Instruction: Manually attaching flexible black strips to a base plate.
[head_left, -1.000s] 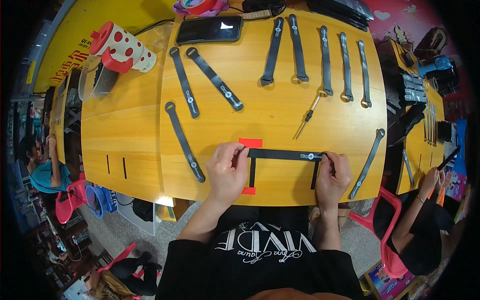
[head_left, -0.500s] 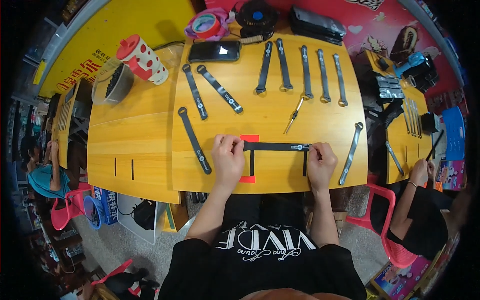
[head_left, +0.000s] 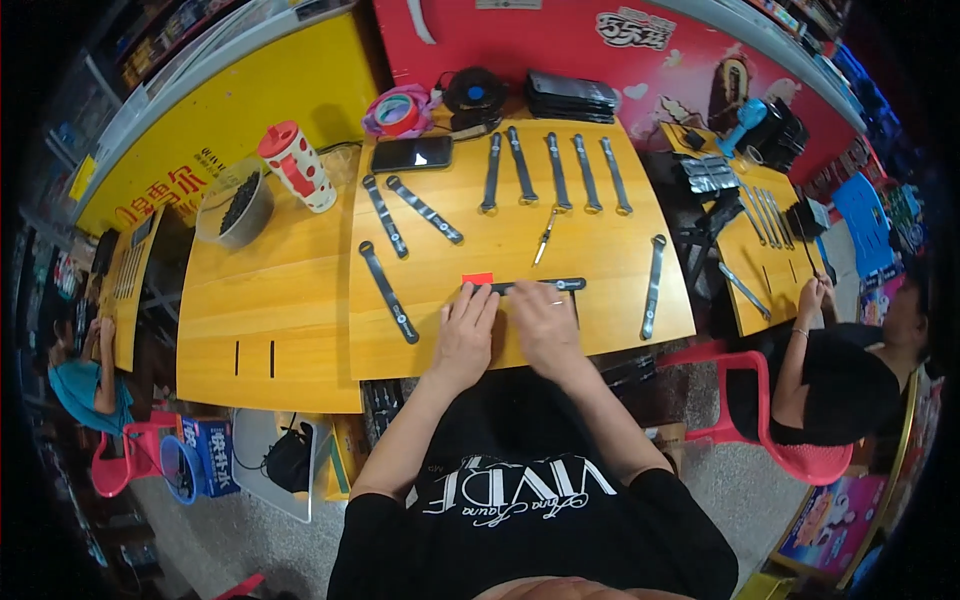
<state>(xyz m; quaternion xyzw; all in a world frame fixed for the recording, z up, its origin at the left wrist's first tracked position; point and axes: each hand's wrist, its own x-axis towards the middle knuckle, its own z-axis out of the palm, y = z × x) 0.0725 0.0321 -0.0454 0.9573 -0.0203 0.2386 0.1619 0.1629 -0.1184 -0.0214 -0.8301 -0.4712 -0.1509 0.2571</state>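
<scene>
Black strap point(head_left: 571, 285) lies crosswise near the front of a yellow wood-grain table point(head_left: 480, 250), just below a patch of red tape point(head_left: 476, 278), as a person works it with both bare hands. The left hand point(head_left: 464, 335) reaches over the strap's left end, its fingers outstretched and close together, pressing down rather than gripping. The right hand point(head_left: 543, 325), blurred, bends over the strap's middle; whether its fingers pinch anything cannot be told. The step in hand appears to be smoothing the strap flat; the next move seems to call for keeping the left end steady and the strip straight as the right fingers press along it.

Beyond the hands, a slim pointed tool point(head_left: 544, 240) rests near a row of five matching straps point(head_left: 560, 175). Three more straps point(head_left: 388, 292) lie to the left, and a single strap point(head_left: 653, 288) to the right. Farther back sit a smartphone point(head_left: 412, 153), a tape roll point(head_left: 400, 116), a black fan point(head_left: 475, 92) and a red-lidded, spotted tumbler point(head_left: 300, 170). At right, a co-worker in black point(head_left: 840, 385) sits at a neighboring table.
</scene>
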